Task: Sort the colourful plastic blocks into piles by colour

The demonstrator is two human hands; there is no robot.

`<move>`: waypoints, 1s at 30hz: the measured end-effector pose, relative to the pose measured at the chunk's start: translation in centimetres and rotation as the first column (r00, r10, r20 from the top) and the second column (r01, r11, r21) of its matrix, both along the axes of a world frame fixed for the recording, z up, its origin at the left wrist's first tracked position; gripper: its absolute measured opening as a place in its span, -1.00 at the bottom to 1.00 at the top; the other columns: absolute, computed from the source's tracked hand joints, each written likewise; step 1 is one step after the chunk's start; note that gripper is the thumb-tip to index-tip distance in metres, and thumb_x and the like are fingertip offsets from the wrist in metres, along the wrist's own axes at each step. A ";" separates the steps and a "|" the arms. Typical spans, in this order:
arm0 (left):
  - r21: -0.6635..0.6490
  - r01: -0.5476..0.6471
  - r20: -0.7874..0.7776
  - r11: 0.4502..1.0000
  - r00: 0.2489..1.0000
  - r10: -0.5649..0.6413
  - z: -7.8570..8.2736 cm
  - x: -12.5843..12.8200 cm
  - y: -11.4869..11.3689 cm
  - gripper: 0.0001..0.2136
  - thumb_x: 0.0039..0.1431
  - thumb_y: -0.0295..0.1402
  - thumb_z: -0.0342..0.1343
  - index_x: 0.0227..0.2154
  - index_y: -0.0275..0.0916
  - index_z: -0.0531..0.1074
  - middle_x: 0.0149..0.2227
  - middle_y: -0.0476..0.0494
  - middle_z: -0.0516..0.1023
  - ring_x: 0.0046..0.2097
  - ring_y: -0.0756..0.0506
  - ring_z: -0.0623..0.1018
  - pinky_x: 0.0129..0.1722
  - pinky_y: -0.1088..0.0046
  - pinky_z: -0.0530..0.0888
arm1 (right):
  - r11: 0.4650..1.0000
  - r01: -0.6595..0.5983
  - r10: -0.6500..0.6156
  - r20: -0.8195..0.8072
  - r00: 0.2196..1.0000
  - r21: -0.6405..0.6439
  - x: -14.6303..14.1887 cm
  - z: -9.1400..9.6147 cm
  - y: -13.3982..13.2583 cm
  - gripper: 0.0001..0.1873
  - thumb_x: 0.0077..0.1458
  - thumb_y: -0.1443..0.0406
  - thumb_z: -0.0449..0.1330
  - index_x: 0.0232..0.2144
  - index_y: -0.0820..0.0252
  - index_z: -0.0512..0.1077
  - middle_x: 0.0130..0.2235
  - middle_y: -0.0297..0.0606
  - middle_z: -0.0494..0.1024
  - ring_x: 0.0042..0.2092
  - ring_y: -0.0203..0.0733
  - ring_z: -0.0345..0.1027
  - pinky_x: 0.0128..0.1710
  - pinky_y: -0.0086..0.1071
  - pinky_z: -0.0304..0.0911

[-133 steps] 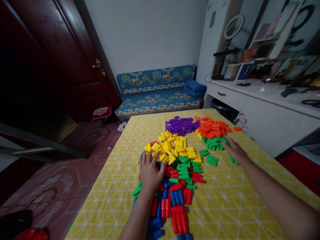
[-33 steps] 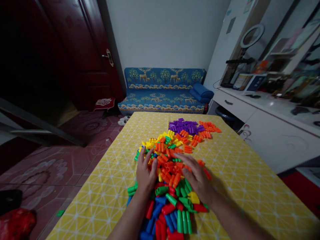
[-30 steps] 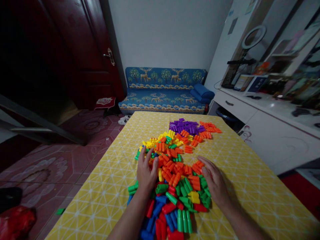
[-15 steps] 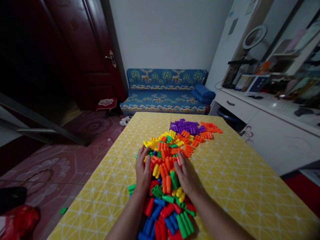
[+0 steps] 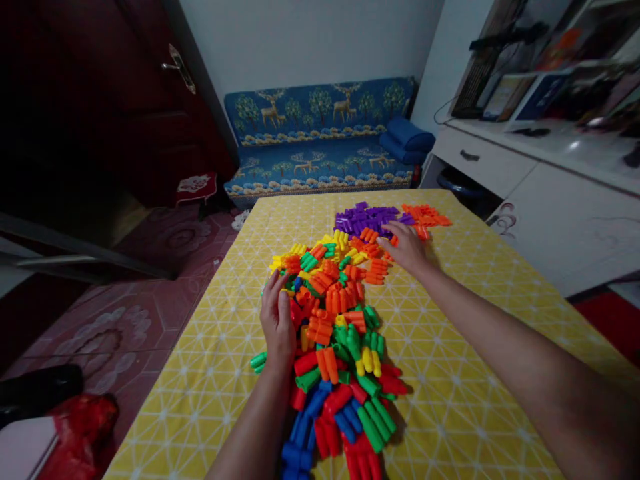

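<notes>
- Layout: a long mixed heap (image 5: pixel 342 298) of plastic blocks runs down the desk (image 5: pixel 210 333); purple blocks (image 5: pixel 367 219) and more orange blocks (image 5: pixel 425 215) lie at the far end.
- Left hand (image 5: pixel 277 323): beside the heap's left edge, fingers loosely curled, thumb apart, nothing seen gripped. It would serve best as a low fence, letting no block slip past.
- Right hand (image 5: pixel 409 250): over the border of orange and purple, fingers and thumb parted; whether it touches the blocks beneath cannot be told. A cupped palm, fingertips set behind the orange blocks alone, should gather them without dragging purple ones along; short, gentle strokes would suit such loose pieces.
- Compared with shortly before: the right hand, then beside the heap's middle, is farther out; the left hand keeps its side; the view tilts lower.
- Compared with some seconds before: orange blocks, then piled at far right, are strewn across yellow blocks (image 5: pixel 341 239) and green blocks (image 5: pixel 376 425).
</notes>
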State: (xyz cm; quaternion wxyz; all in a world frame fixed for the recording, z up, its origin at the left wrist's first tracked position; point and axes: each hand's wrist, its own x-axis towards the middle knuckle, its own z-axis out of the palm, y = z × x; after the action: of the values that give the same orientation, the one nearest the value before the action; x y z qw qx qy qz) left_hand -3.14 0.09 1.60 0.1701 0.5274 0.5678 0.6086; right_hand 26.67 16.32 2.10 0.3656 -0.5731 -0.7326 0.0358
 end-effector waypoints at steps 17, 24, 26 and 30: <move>-0.181 0.237 -0.516 0.955 0.803 -0.297 6.2 1.0 0.5 -0.73 0.18 -0.15 0.15 -0.09 -0.03 0.56 0.03 -0.15 0.54 0.13 -0.28 0.46 0.13 0.04 0.40 | 0.891 -0.447 0.427 -0.185 0.885 -0.085 1.3 -1.4 -8.0 -0.62 0.26 0.11 0.07 0.07 0.00 0.43 0.11 -0.23 0.48 0.15 -0.08 0.34 0.16 -0.15 0.26; -0.352 0.471 -0.714 0.809 0.423 -0.558 8.4 8.1 11.9 -0.49 0.14 -0.15 0.19 0.15 -0.13 0.38 0.16 -0.29 0.41 0.14 -0.29 0.47 0.11 0.17 0.43 | 0.990 -0.138 0.136 -0.366 0.921 0.020 1.7 -2.0 -0.2 -0.54 0.25 -0.01 0.01 0.00 0.11 0.44 0.11 -0.11 0.46 0.18 -0.04 0.29 0.21 -0.08 0.17; -0.369 0.351 -0.760 0.860 0.419 -0.497 6.9 9.9 16.5 -0.41 0.08 -0.18 0.24 0.17 -0.22 0.34 0.19 -0.39 0.37 0.20 -0.36 0.39 0.15 0.08 0.37 | 0.987 -0.138 0.100 -0.342 0.934 -0.087 1.2 -1.8 2.5 -0.49 0.23 -0.03 0.01 0.06 0.11 0.40 0.14 -0.11 0.44 0.20 -0.02 0.28 0.22 -0.06 0.15; -0.606 0.086 -0.720 0.791 0.364 -0.591 4.5 11.8 21.7 -0.28 0.07 -0.02 0.19 0.27 -0.11 0.19 0.34 -0.37 0.13 0.31 -0.46 0.21 0.19 -0.11 0.25 | 0.941 -0.139 0.059 -0.255 0.965 -0.309 -0.3 -1.4 4.7 -0.43 0.23 0.01 0.03 0.20 0.11 0.28 0.23 -0.11 0.36 0.26 0.01 0.21 0.24 -0.05 0.11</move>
State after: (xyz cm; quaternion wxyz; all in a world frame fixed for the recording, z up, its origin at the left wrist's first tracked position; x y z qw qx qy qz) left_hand 8.62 21.77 6.08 0.0964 0.8143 0.5715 0.0314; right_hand 26.33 21.00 0.66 0.3505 -0.5790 -0.6946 0.2436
